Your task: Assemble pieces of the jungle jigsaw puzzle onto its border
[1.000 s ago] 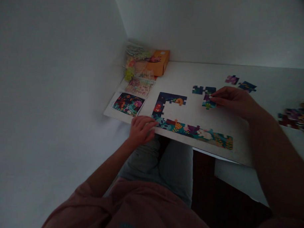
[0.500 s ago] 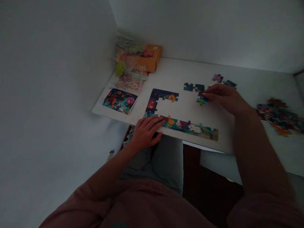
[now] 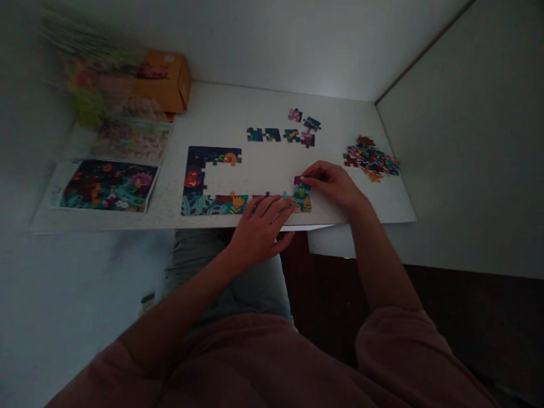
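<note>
A partly joined jigsaw puzzle lies near the table's front edge, its left side, bottom row and part of the top linked. My left hand rests flat over the bottom row, fingers stretched out and thumb off the table edge. At the right end of that row, my right hand pinches a puzzle piece between thumb and fingertips; the piece is dark purple on top and meets a green piece at the corner. Several loose pieces lie behind the puzzle, some linked.
A heap of puzzle pieces lies at the right of the white table. On the left are a printed reference picture, a clear plastic bag and an orange box. Walls border the table behind and at the right.
My right hand has come down from the loose pieces to the bottom row's right end, bringing a piece. My left hand has slid right along the row. The view has turned right.
</note>
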Action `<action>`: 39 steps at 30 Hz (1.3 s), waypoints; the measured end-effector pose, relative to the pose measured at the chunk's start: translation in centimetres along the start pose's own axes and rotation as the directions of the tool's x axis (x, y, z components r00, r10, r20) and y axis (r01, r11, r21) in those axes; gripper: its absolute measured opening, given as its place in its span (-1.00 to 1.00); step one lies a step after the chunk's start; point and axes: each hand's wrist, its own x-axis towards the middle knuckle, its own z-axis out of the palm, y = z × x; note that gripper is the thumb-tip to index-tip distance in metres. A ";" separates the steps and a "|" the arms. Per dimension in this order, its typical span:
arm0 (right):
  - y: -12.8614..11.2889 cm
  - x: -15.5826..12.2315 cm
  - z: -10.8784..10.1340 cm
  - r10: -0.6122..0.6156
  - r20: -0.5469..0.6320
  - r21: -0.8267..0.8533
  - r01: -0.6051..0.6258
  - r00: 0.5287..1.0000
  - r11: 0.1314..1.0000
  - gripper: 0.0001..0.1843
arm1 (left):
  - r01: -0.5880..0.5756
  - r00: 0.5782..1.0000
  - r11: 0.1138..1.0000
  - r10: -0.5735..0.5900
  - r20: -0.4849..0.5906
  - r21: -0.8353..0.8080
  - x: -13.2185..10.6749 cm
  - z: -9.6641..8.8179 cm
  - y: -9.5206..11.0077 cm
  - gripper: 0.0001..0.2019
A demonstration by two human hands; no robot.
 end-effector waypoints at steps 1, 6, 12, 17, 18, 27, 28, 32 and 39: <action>0.1 0.0 0.1 -0.008 0.003 -0.020 0.008 1.000 1.000 -0.53 | -0.010 1.000 1.000 0.010 0.015 -0.020 1.1 0.6 0.1 -0.44; 0.9 0.4 0.4 -0.063 -0.016 -0.099 0.062 0.998 0.993 -0.47 | -0.021 1.000 0.999 0.021 0.015 -0.024 3.6 2.3 -0.4 -0.46; 0.5 0.0 0.6 -0.143 -0.031 -0.165 0.136 0.989 0.977 -0.56 | -0.030 0.998 0.999 0.029 0.059 0.020 3.2 2.8 -0.7 -0.41; -0.1 -0.2 0.7 -0.149 -0.055 -0.190 0.136 0.987 0.972 -0.67 | -0.040 0.998 0.997 0.036 0.054 0.063 3.3 2.9 -0.6 -0.37; 0.0 -0.2 0.8 -0.145 -0.060 -0.184 0.132 0.988 0.974 -0.68 | -0.043 0.998 0.996 0.039 0.051 0.072 3.3 2.8 -0.6 -0.36; -0.5 3.8 -2.3 -0.206 -0.099 -0.280 0.171 0.974 0.945 -0.79 | -0.064 0.995 0.979 0.048 0.087 0.192 3.7 1.7 -0.1 -0.43; -0.5 5.2 -2.9 -0.211 -0.112 -0.305 0.169 0.971 0.937 -0.81 | -0.066 0.994 0.977 0.047 0.095 0.201 3.7 1.7 0.0 -0.43; 0.3 10.4 -5.1 -0.148 -0.178 -0.452 0.053 0.973 0.891 -0.74 | -0.063 0.993 0.975 0.039 0.115 0.214 3.8 1.5 0.1 -0.39; 2.9 11.6 -5.6 -0.120 -0.177 -0.439 0.031 0.977 0.898 -0.60 | -0.045 0.988 0.960 0.001 0.157 0.275 3.9 1.1 0.6 -0.33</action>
